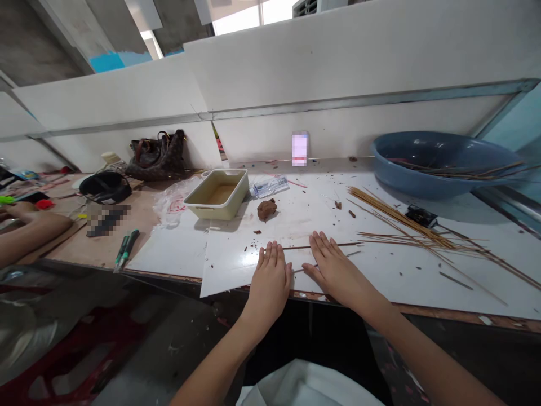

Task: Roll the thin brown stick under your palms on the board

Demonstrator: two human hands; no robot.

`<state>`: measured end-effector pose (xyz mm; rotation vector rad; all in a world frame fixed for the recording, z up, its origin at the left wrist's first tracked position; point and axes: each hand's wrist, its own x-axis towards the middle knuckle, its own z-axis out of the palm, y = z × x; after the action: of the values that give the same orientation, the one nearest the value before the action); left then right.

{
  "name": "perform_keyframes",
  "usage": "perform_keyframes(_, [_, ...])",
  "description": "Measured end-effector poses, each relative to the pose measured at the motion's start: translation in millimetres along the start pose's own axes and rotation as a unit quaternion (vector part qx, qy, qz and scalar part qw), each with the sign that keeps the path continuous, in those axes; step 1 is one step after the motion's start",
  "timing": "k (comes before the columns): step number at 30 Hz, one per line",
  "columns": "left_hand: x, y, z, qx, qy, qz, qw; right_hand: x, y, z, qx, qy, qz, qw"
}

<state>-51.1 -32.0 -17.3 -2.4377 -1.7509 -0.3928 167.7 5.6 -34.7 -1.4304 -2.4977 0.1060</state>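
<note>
My left hand [270,276] lies flat, palm down, fingers together and stretched out, on the white board [236,254] at the table's near edge. My right hand [333,265] lies flat beside it, fingers extended. A thin brown-coated stick [321,246] runs under the fingertips of both hands. A lump of brown paste [266,209] sits just beyond my hands. Neither hand grips anything.
A cream plastic tray [220,193] stands left of the paste. Several bamboo sticks [418,231] fan out on the right, below a blue basin [439,163]. A clear bottle [268,186], a brown handbag [158,155], pens [125,248] and another person's arm [29,231] are at left.
</note>
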Motion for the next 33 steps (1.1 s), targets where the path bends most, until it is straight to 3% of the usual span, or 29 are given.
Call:
perform_keyframes(9, [-6.5,2.9,-0.5,0.02,0.005,0.006,1.0,-8.7,-5.5,0.3,0.0,-0.002,0.008,1.0])
perform_keyframes(18, [34.3,-11.9,-4.4,0.024,-0.057,-0.01,0.998,24.1,2.5,-6.3,0.011,-0.044,0.049,0.998])
perform_keyframes(21, [28.2,-7.7,-3.5,0.029,-0.043,-0.013,0.999,19.6,2.1,-4.0,0.015,-0.029,0.038,0.999])
perform_keyframes(28, [-13.8,3.4,-4.9,0.04,-0.009,-0.007,0.999,-18.8,-7.4,2.3,0.004,-0.002,0.013,1.0])
perform_keyframes(33, [7.4,-5.6,-2.0,0.028,-0.017,-0.006,0.999,1.7,-3.3,-4.5,0.008,-0.034,0.028,0.999])
